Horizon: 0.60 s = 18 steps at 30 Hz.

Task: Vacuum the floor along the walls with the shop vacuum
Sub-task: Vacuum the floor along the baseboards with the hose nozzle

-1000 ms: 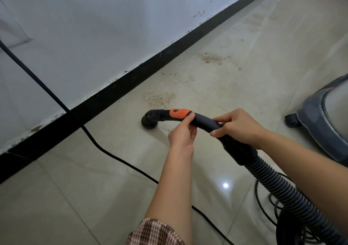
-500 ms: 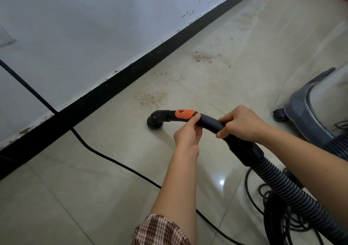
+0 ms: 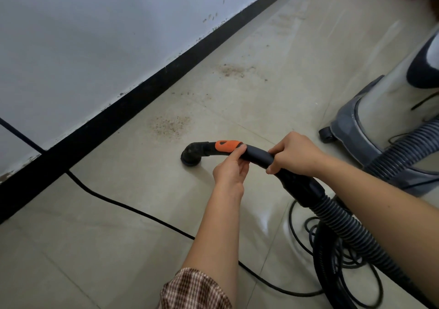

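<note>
A black curved vacuum handle [image 3: 257, 155] with an orange slider [image 3: 226, 145] ends in a round black nozzle [image 3: 191, 156] resting on the beige tile floor. My left hand [image 3: 230, 169] grips the handle just behind the orange slider, thumb near it. My right hand [image 3: 294, 154] grips the handle further back, where it joins the ribbed grey hose [image 3: 351, 228]. A patch of brown dirt [image 3: 169, 125] lies just beyond the nozzle, and another dirt patch [image 3: 231, 70] lies farther along the black baseboard [image 3: 133, 109].
The grey shop vacuum canister [image 3: 384, 116] on castors stands at the right. A black power cord [image 3: 133, 210] runs from the white wall [image 3: 83, 35] across the floor to loose coils [image 3: 337, 256] under the hose. A red-brown object sits at the top right corner.
The view has shifted so the canister shows more at the right. The nozzle has slid slightly along the floor, staying just short of the near dirt patch; both hands keep their grip.
</note>
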Tool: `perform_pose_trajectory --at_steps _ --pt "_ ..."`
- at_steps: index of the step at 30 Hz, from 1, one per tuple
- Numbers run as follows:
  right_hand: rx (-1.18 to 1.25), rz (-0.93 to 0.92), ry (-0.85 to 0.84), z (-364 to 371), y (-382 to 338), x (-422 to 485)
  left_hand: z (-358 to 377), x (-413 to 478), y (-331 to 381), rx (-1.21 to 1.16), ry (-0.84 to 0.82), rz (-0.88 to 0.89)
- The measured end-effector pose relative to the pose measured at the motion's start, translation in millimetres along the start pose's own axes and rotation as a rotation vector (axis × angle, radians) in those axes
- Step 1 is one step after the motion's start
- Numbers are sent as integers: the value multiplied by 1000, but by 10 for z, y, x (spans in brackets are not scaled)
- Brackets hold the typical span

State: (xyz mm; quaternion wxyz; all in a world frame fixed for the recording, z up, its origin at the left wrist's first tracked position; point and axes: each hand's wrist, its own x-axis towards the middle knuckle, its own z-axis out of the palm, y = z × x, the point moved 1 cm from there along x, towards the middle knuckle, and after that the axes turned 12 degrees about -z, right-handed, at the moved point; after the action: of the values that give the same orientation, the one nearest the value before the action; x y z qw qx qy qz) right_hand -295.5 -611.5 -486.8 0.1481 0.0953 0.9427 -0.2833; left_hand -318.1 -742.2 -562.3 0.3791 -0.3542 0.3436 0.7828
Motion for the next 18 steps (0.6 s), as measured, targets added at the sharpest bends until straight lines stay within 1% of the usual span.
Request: perform_pose_trajectory --at_steps 4,12,18 --pt "23 13 0 -51 59 -61 37 -2 -59 21 -19 -12" --pt "80 31 -56 -214 167 -216 129 -27 -174 65 -67 -30" --pt "98 28 -36 -296 222 -315 175 -48 -240 62 -93 -33"
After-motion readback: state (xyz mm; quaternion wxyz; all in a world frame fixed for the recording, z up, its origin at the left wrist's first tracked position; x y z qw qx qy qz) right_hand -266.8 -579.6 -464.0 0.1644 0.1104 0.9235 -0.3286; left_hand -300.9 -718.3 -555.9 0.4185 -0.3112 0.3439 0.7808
